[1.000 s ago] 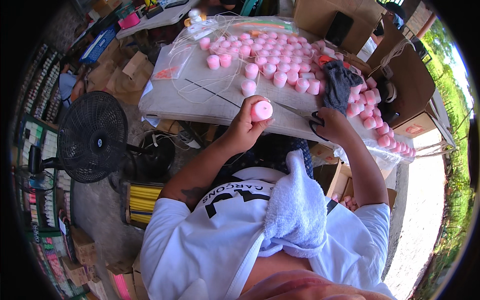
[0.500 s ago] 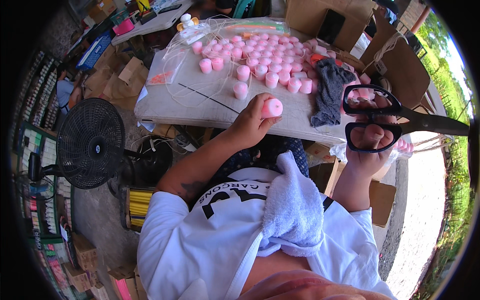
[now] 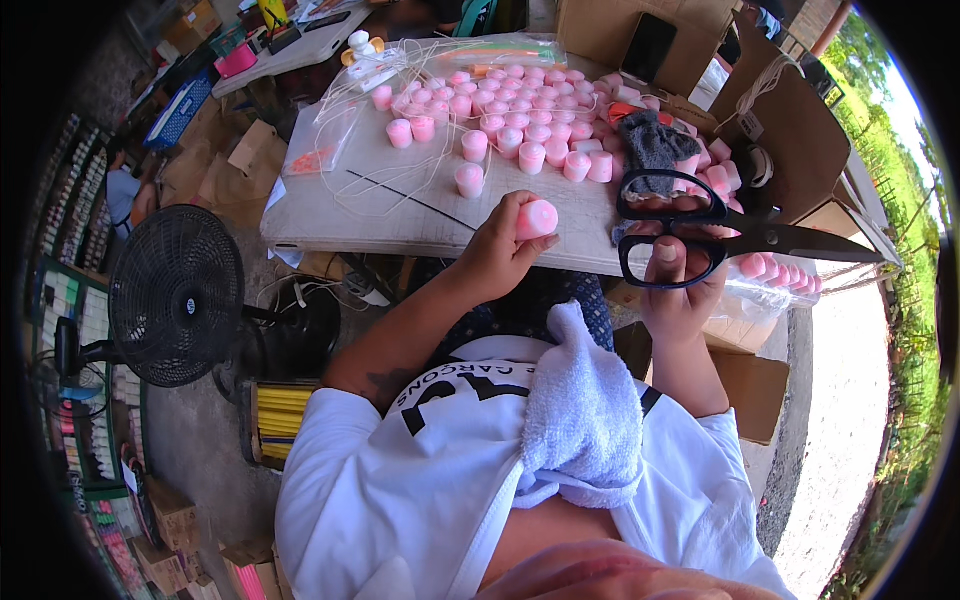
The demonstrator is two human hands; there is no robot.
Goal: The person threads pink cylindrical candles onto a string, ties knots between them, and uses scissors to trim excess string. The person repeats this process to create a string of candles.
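A short pink votive candle point(image 3: 537, 220) is pinched in the fingers of my left hand point(image 3: 500, 255), just over the table's front edge. My right hand point(image 3: 690, 300) grips large black-handled scissors point(image 3: 800, 240), its thumb against the lower loop and the blades pointing right, away from the candle. Beyond my hands, many similar pink candles point(image 3: 540, 118) stand close together on the white table point(image 3: 310, 215). One candle point(image 3: 469, 180) sits apart, nearest my left hand. Behind the scissors' loops lies a dark grey cloth point(image 3: 655, 140).
Thin white wick cord point(image 3: 400, 150) trails over the table's left side beside a thin black rod point(image 3: 410, 199). A phone point(image 3: 649, 50) leans on cardboard point(image 3: 595, 35) at the back. A standing fan point(image 3: 175, 295) is to the left; an open carton point(image 3: 800, 130) stands right.
My right hand has brought the scissors leftward, closer to the candle, and they look smaller. My left hand keeps its hold on the candle. The view has shifted slightly.
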